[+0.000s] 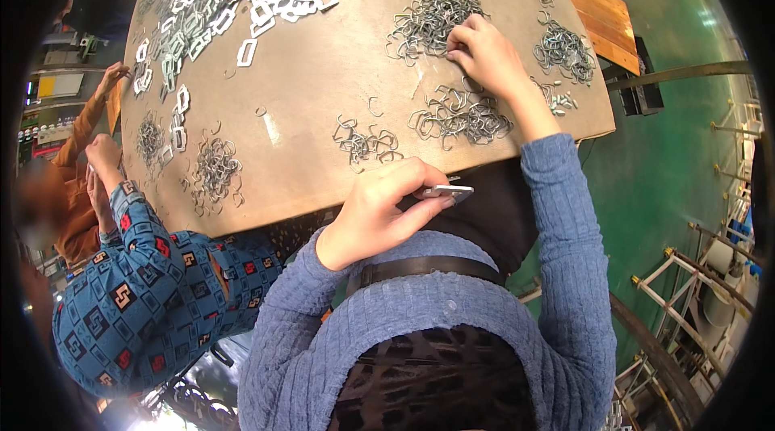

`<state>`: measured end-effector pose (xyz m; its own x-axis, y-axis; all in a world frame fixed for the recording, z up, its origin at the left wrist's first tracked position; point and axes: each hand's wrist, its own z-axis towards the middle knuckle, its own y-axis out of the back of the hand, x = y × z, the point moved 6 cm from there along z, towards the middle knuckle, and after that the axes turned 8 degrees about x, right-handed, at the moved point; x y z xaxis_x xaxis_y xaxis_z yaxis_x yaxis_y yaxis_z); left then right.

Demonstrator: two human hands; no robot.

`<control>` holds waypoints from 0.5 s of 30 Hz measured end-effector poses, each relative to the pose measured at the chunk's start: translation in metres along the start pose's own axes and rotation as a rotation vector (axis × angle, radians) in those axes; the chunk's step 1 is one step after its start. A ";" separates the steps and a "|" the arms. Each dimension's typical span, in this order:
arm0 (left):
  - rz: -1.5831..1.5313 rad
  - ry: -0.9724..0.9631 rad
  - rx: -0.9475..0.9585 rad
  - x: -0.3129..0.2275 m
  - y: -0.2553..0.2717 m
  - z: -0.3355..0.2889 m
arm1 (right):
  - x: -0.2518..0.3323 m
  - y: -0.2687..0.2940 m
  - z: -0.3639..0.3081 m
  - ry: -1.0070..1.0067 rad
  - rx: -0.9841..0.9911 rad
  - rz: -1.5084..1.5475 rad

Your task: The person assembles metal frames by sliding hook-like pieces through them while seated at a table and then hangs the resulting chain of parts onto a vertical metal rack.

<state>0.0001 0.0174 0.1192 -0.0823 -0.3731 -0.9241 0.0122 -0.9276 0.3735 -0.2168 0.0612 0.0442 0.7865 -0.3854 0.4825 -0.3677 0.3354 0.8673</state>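
Observation:
My left hand [389,209] is closed in front of my body at the near table edge. Its thumb and fingers pinch a flat silver metal piece [454,192], seen nearly edge-on. Further out, my right hand [487,56] reaches to the right edge of a pile of bent metal wire hooks [436,18]. The fingertips are drawn together low over the tabletop; anything between them is too small or hidden to make out. Below that hand lies a second heap of wire hooks [464,116], and a smaller group of hooks [363,140] lies to its left.
Flat metal frames [246,52] are heaped at the table's far left. More hooks [563,52] and small metal pins [561,98] lie by the right edge of the table [299,161]. At left, a person in a patterned blue sleeve [141,217] and another in orange [77,140] work.

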 end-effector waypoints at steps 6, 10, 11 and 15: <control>-0.041 0.039 -0.013 0.003 -0.004 -0.001 | 0.002 -0.011 0.005 0.022 0.114 -0.210; -0.043 0.024 -0.006 0.001 -0.005 0.001 | 0.010 -0.003 -0.030 -0.036 -0.072 0.040; -0.056 -0.014 0.023 0.003 -0.008 0.004 | 0.007 -0.001 -0.040 -0.078 -0.093 0.065; -0.078 -0.049 0.009 0.008 -0.010 -0.002 | 0.002 -0.020 -0.055 -0.050 -0.106 0.079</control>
<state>0.0016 0.0236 0.1081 -0.1310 -0.2978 -0.9456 -0.0048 -0.9536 0.3010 -0.1805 0.1013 0.0206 0.7305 -0.3953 0.5569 -0.3715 0.4542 0.8097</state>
